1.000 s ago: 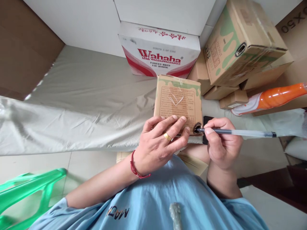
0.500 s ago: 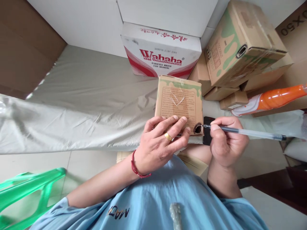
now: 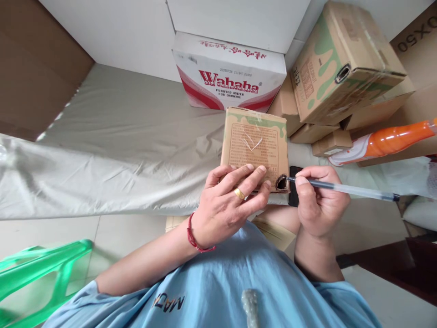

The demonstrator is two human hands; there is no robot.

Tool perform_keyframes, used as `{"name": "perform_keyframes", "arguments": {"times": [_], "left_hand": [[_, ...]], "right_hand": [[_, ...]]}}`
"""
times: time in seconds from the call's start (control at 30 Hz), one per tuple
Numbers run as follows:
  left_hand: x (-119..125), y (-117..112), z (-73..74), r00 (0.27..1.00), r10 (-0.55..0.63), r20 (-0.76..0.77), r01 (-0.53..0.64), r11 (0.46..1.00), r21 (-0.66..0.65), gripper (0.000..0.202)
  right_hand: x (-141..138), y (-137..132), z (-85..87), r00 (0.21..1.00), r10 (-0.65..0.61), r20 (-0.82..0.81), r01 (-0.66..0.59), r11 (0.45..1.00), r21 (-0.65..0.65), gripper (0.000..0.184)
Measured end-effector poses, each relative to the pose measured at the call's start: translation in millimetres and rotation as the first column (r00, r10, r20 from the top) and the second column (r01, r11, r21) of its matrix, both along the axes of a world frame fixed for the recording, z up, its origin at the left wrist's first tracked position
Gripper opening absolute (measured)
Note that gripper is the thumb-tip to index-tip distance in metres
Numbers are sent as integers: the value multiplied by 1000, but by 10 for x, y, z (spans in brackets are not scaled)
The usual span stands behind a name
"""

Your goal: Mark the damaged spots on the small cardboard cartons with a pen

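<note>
My left hand (image 3: 232, 200) lay over the near part of a small cardboard box (image 3: 254, 136), palm down, the fingers slightly spread on its printed face rather than closed around it. The box sat at the near edge of a table (image 3: 136, 118) covered with a pale sheet, nearer to me than a white-and-red Wahaha carton (image 3: 228, 82). In my right hand (image 3: 322, 205) I had a pen (image 3: 344, 187), pinched between thumb and fingers and slanting off to the right. Its tip stood at the right rim of a dark, ragged hole (image 3: 282, 183) in the box's near right corner; I could not tell whether it touched the cardboard. A flat black object (image 3: 293, 198) lay just right of the box, partly hidden behind my right hand. Farther right, an orange bottle (image 3: 399, 139) lay near a little brown box (image 3: 332, 143), and beyond them a green-patterned carton (image 3: 324, 82) rested tilted on other boxes. A green stool (image 3: 64, 255) stood at the near left.
</note>
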State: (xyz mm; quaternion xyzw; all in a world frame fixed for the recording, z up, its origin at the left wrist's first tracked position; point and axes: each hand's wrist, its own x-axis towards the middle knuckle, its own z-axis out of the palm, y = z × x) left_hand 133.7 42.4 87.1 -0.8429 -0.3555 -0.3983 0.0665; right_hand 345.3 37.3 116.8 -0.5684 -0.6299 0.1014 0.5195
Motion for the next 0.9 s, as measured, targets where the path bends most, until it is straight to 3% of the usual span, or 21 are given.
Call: {"name": "perform_keyframes", "arguments": {"times": [0.17, 0.5, 0.63, 0.8, 0.9], "left_hand": [[-2, -2, 9, 1000, -2, -3, 2, 1000, -5, 20], [-4, 4, 18, 1000, 0, 0, 0, 1000, 6, 19], [-7, 2, 10, 1000, -6, 10, 6, 1000, 1, 19], [-8, 4, 4, 1000, -13, 13, 13, 1000, 5, 19], [-11, 3, 6, 1000, -15, 12, 15, 1000, 2, 20]], "right_hand": [[-6, 3, 9, 998, -11, -69, 13, 999, 38, 8], [-28, -41, -20, 996, 76, -43, -78, 996, -47, 18], [-29, -48, -44, 999, 17, -51, -19, 999, -38, 17], [-40, -39, -83, 995, 75, -70, -77, 997, -20, 22], [-43, -31, -101, 995, 43, -86, -45, 999, -30, 21]]}}
